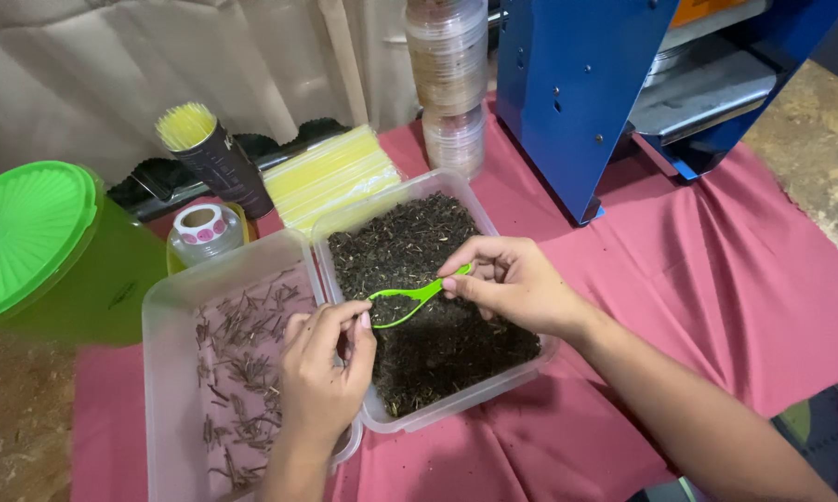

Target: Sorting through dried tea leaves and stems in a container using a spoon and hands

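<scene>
My right hand [512, 284] pinches the handle of a small green plastic scoop [409, 299], which hovers over dark loose tea leaves in a clear plastic box [456, 402]. My left hand [324, 372] sits by the scoop's loop end, fingers curled with the tips pinched together at the scoop's rim; anything between them is too small to see. It rests over the edge between this box and a second clear box [172, 316] on the left, which holds thin brown twigs.
A pink cloth [716, 279] covers the table. A blue metal machine [586, 84] stands at the back right. Stacked clear lidded cups [451, 84], yellow straws [330, 177], a dark cup of straws [210, 153], a sticker roll [200, 226] and a green lidded tub [38, 246] are behind and left.
</scene>
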